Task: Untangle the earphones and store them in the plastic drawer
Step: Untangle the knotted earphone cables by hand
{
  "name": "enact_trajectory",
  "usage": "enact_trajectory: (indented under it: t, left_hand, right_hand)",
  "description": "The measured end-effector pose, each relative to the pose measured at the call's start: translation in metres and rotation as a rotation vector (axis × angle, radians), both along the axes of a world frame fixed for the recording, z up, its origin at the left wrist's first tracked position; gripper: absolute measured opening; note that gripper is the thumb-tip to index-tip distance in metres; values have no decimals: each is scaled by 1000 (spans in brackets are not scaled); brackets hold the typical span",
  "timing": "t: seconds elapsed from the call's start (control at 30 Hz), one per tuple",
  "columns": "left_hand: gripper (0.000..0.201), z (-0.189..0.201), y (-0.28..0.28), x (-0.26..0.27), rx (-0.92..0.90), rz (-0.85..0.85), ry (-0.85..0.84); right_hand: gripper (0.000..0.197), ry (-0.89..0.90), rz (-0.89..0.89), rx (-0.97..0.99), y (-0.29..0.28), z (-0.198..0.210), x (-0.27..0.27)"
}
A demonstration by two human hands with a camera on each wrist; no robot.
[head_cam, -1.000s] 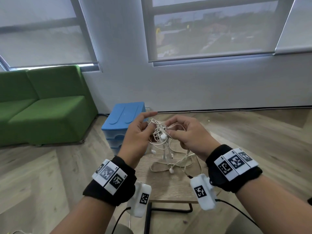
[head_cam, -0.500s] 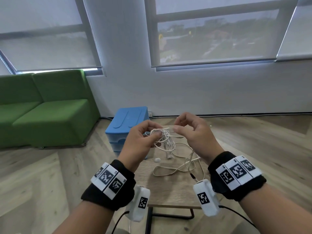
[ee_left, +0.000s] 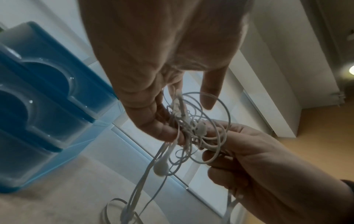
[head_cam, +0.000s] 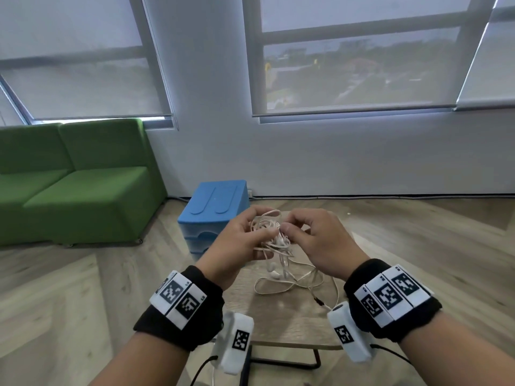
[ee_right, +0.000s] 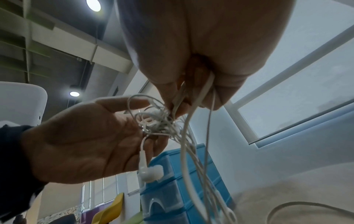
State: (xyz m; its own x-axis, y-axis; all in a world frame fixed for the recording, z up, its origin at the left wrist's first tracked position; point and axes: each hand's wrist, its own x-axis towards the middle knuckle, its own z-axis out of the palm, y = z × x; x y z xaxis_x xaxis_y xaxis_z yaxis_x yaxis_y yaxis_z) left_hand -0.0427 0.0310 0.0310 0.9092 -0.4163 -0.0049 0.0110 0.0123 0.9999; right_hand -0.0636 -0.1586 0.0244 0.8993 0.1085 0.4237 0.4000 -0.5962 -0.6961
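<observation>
Between the two hands, in the head view, hangs a tangled bundle of thin white wired earphones (head_cam: 269, 235). The left hand (head_cam: 237, 246) pinches one side of the knot with thumb and curled fingers; the right hand (head_cam: 320, 243) pinches the other side, and the two hands sit close together. Below the hands, loose loops of cord trail down onto the small light wooden bench (head_cam: 284, 324). Just beyond the left hand stands the blue plastic drawer unit (head_cam: 214, 207), its drawers shut. Farther off to the left of that hand is a green upholstered sofa (head_cam: 83, 185).

Under the left wrist, that hand's fingers (ee_left: 162, 130) curl round several strands at the edge of the knot, while the index finger stays straighter and clear of the cord. The right hand (ee_left: 258, 163) grips the bundle from the opposite side, and one earbud (ee_left: 161, 166) dangles below both. The blue drawers (ee_left: 38, 106) lie to the left hand's outer side.

Under the right wrist, the right hand's fingertips (ee_right: 178, 106) clamp a cluster of strands, with cords falling straight down from them. The left hand (ee_right: 86, 144) faces it, palm showing, holding the knot (ee_right: 157, 121); an earbud (ee_right: 150, 172) hangs beneath it, in front of the drawer unit (ee_right: 182, 189).
</observation>
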Motion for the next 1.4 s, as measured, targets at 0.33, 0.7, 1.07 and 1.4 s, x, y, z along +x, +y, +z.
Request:
enact_trajectory:
  t: [0.33,0.7,1.07,1.4]
  left_hand:
    - [26,-10,7,6,155,53,-102]
    - [24,3,5,4,-91,48,42]
    - [21,0,2,1,-84,102,-81]
    - [6,1,-2,-4,222,218,-371]
  right_hand:
    - [26,330,218,451,-8,14,-4]
    - [19,463,309,776,-7,31,-7]
    - [19,465,387,892,-19,24,-9]
    - [25,495,269,1032,-16,17,0]
